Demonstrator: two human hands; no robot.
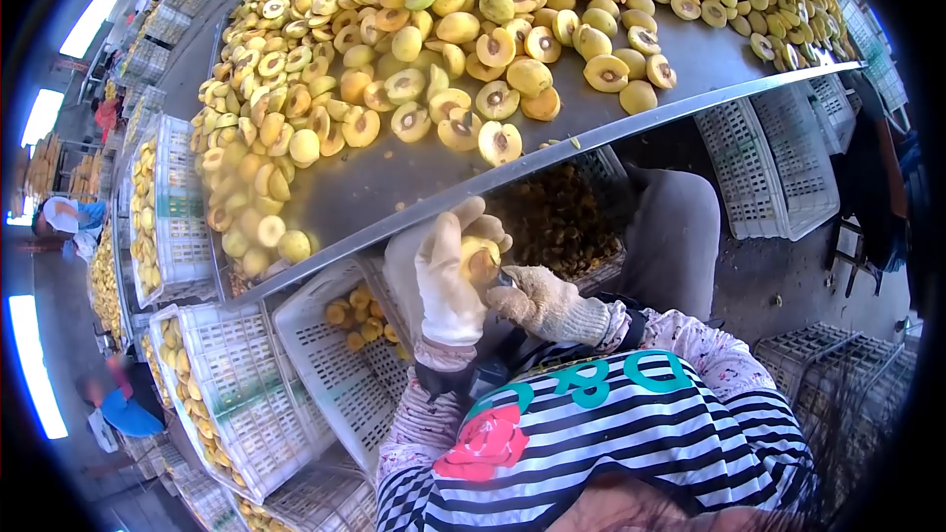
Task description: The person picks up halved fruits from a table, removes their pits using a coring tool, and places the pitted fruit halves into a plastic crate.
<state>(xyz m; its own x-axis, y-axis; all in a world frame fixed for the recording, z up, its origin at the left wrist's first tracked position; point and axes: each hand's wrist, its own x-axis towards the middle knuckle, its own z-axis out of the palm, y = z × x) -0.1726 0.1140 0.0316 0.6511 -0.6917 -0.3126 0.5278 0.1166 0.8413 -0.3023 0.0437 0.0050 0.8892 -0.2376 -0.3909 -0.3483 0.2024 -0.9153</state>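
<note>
My left hand (pixel 448 276), in a pale work glove, is wrapped round a yellow fruit half (pixel 480 260) in front of the metal table's edge. My right hand (pixel 542 301), in a knitted glove, is closed against the fruit's right side. A small dark tool tip (pixel 505 279) shows between its fingers and the fruit; the rest of it is hidden. Beyond both hands, many halved yellow fruits (pixel 498 142) lie heaped on the metal table (pixel 365 184), several with brown centres facing up.
Below the table edge, a crate (pixel 609 271) holds dark brown pieces. A white crate (pixel 340 389) with some fruit stands at the left, beside fuller crates (pixel 222 384). More white crates (pixel 769 167) stand at the right. Two people are at the far left.
</note>
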